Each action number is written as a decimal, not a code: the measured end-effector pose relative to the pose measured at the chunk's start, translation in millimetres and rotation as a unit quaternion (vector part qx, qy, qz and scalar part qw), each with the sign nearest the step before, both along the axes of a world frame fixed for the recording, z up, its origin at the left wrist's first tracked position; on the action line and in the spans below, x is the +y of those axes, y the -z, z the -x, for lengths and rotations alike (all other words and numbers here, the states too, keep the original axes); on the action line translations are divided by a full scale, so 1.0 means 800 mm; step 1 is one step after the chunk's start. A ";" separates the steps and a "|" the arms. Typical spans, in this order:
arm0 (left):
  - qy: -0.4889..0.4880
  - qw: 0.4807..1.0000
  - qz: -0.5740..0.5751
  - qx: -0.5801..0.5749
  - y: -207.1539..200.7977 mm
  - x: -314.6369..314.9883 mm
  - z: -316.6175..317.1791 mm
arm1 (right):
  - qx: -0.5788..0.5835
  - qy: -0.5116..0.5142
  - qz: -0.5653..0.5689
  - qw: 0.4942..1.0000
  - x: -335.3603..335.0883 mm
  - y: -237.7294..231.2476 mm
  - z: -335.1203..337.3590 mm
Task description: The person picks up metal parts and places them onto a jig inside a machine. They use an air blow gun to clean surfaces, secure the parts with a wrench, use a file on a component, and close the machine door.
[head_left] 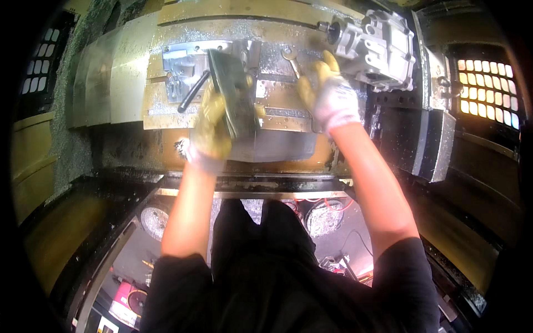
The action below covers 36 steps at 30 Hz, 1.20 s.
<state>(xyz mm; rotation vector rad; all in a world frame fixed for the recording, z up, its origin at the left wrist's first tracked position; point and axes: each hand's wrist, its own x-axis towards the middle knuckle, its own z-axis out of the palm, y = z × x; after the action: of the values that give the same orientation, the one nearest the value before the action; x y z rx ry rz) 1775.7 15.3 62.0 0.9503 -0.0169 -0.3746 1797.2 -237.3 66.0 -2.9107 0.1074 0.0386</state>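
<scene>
My left hand (212, 127), in a yellow-palmed work glove, is closed around the edge of a dark grey-green rectangular plate (230, 91), held tilted over the slotted metal machine bed (158, 120). Behind the plate lies a shiny metal fixture (176, 67), partly hidden by it. A black bar-like tool (194, 91) slants across the fixture's front, just left of the plate. To the right, my gloved right hand (333, 97) is open, thumb and fingers apart, with nothing visible in it. An open-ended wrench (290, 58) lies on the bed by its thumb. The plate and both gloves are slightly blurred.
A grey cast-metal housing with a shaft (383, 53) is at the right of the bed. Stepped metal covers (125, 72) flank the left side. Metal chips are scattered about. A dark ledge (261, 180) crosses before me, and a red cable (338, 206) lies below.
</scene>
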 end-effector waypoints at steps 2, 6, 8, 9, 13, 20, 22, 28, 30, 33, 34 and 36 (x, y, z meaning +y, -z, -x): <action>0.003 0.997 0.034 0.062 -0.003 0.009 0.038 | 0.041 0.022 0.048 0.998 0.018 0.021 -0.034; 0.050 0.975 0.135 0.171 0.030 0.030 0.093 | 0.011 0.036 0.082 0.996 0.008 0.044 -0.064; 0.065 0.965 0.144 0.208 0.029 0.041 0.112 | -0.002 0.040 0.094 0.995 0.020 0.043 -0.060; 0.082 0.977 0.087 0.174 0.031 0.046 0.119 | 0.052 0.078 0.073 0.993 0.022 0.037 -0.056; 0.081 0.967 0.144 0.196 0.052 0.057 0.139 | 0.108 0.137 0.022 0.984 0.053 -0.008 -0.044; 0.086 0.968 0.155 0.177 0.048 0.072 0.140 | 0.057 0.154 -0.050 0.985 0.044 0.009 -0.049; 0.086 0.979 0.104 0.150 0.053 0.078 0.140 | 0.030 0.174 -0.022 0.984 0.044 0.020 -0.050; 0.115 0.982 0.050 0.139 0.057 0.085 0.142 | -0.009 0.229 -0.037 0.973 0.030 0.057 -0.083; 0.114 0.954 0.162 0.226 0.056 0.086 0.143 | 0.077 0.241 -0.219 0.942 0.024 0.059 -0.088; 0.082 0.961 0.141 0.221 0.053 0.085 0.150 | -0.001 0.229 -0.249 0.941 0.053 0.059 -0.064; 0.085 0.962 0.131 0.226 0.050 0.087 0.150 | -0.032 0.221 -0.235 0.946 0.056 0.059 -0.054; 0.088 0.962 0.109 0.235 0.042 0.091 0.149 | -0.062 0.194 -0.157 0.966 0.054 0.057 -0.050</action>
<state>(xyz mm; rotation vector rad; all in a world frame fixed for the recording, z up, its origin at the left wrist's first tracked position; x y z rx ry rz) 1656.4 88.3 28.3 0.6254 0.2870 -0.7420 1837.0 -194.1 20.3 -2.5191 0.5900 -0.1768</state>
